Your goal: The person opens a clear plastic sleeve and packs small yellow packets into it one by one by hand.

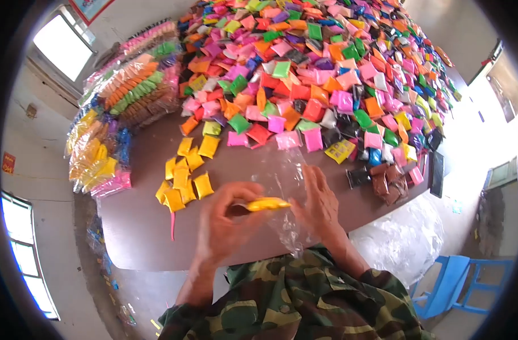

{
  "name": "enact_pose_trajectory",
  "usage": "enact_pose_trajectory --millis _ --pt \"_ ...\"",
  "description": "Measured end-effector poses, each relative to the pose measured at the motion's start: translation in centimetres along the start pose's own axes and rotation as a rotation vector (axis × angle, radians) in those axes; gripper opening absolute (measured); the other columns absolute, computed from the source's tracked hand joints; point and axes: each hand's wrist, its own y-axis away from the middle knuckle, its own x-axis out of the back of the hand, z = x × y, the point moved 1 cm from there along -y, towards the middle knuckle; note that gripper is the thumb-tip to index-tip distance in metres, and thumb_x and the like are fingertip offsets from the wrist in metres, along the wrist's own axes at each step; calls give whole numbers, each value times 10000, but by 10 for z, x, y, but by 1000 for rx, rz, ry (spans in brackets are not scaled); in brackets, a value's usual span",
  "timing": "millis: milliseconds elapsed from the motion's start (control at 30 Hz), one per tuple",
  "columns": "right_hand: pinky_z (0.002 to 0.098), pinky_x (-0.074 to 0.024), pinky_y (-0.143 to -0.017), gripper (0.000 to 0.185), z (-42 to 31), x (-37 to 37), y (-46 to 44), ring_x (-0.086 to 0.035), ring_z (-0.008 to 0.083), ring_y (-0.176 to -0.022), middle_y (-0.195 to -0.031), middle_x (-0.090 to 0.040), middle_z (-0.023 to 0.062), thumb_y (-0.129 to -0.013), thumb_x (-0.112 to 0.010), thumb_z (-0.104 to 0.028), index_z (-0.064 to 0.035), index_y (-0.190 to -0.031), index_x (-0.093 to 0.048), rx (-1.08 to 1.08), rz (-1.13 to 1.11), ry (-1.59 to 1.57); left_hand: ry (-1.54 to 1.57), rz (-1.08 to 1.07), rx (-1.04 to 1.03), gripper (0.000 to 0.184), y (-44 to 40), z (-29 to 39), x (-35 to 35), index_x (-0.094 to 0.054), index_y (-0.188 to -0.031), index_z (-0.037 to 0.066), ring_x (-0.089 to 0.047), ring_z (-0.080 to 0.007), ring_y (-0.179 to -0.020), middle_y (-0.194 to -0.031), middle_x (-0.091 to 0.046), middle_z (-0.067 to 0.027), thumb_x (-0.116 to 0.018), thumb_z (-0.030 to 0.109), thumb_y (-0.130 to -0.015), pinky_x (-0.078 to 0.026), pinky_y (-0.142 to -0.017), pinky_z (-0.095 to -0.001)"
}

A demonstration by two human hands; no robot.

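Observation:
My left hand (pixel 227 218) is closed around a small yellow packet (pixel 267 204), pinched between thumb and fingers in front of my body. Close by on the right, my right hand (pixel 320 204) holds a clear plastic bag (pixel 285 175), its thumb near the packet's end. The bag is see-through and crumpled, hanging between both hands down toward my lap; its mouth is hard to make out. On the table left of my hands lies a loose group of several yellow packets (pixel 181 177).
A large heap of multicoloured packets (pixel 315 85) covers the back of the brown table (pixel 140 238). Filled clear bags (pixel 134 85) are stacked at the left. Brown packets (pixel 389 184) lie at the right edge, near clear plastic sheeting (pixel 400 232) and a blue chair (pixel 451 283).

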Motion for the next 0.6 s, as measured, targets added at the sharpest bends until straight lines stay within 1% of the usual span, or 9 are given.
enact_pose_trajectory --millis 100,200,233,300,333,400,433,500,600 --pt "504 -505 -1047 828 -1 -2 -3 -558 438 -1340 -1563 -455 229 -859 -781 -197 -103 -1586 -395 -52 -2 -106 -119 -78 36 325 -5 -23 -36 -643 -1112 4 -754 -203 -936 -1194 -713 -150 -846 94 -875 -620 -813 -315" --pt "506 -497 -1071 756 12 -3 -6 -541 434 -1365 -1530 -489 244 -879 -759 -170 -56 -1554 -439 -45 12 -301 -248 -54 103 259 -1 -63 -31 -665 -1079 0 -719 -163 -849 -1087 -724 -132 -829 59 -887 -599 -754 -307" --pt "462 -539 -1016 697 20 -10 -8 -604 365 -1313 -1490 -540 225 -900 -739 -142 -8 -1529 -469 22 67 -349 -327 -58 63 269 0 -75 -28 -663 -1082 11 -722 -204 -824 -1026 -718 -136 -833 80 -886 -592 -723 -326" --pt "406 -556 -970 678 24 -16 -6 -638 300 -1250 -1476 -560 202 -921 -727 -139 6 -1531 -468 -166 1 -610 -485 -54 -19 288 4 -90 -23 -661 -1088 32 -730 -286 -774 -904 -708 -143 -843 123 -883 -577 -661 -365" --pt "378 -565 -947 669 22 -19 -7 -654 268 -1219 -1468 -570 191 -931 -722 -137 13 -1531 -467 -257 -31 -740 -569 -71 -98 287 4 -90 -21 -662 -1083 31 -721 -297 -753 -893 -703 -148 -844 125 -882 -574 -653 -372" --pt "329 -560 -917 664 16 -22 -7 -655 212 -1168 -1421 -604 174 -943 -721 -143 16 -1536 -468 -250 -6 -794 -732 -108 -257 284 4 -89 -20 -662 -1075 29 -703 -319 -713 -872 -692 -158 -845 129 -882 -568 -637 -385" --pt "304 -558 -902 661 14 -23 -6 -656 184 -1142 -1398 -621 166 -949 -721 -146 17 -1538 -468 -249 8 -819 -652 -127 -147 286 4 -86 -21 -664 -1079 29 -711 -323 -744 -889 -698 -158 -844 130 -880 -572 -657 -395" --pt "298 -549 -912 629 16 -28 -3 -651 174 -1137 -1357 -643 159 -966 -706 -128 31 -1529 -474 -290 -35 -911 -490 -166 66 291 4 -77 -26 -669 -1086 28 -726 -331 -807 -922 -709 -158 -842 134 -877 -580 -699 -417" --pt "286 -535 -935 574 20 -32 4 -644 156 -1133 -1307 -668 142 -995 -681 -102 52 -1512 -485 -312 -3 -1062 -213 -239 265 276 5 -82 -35 -683 -1094 32 -728 -341 -935 -988 -715 -161 -820 148 -884 -577 -786 -444"
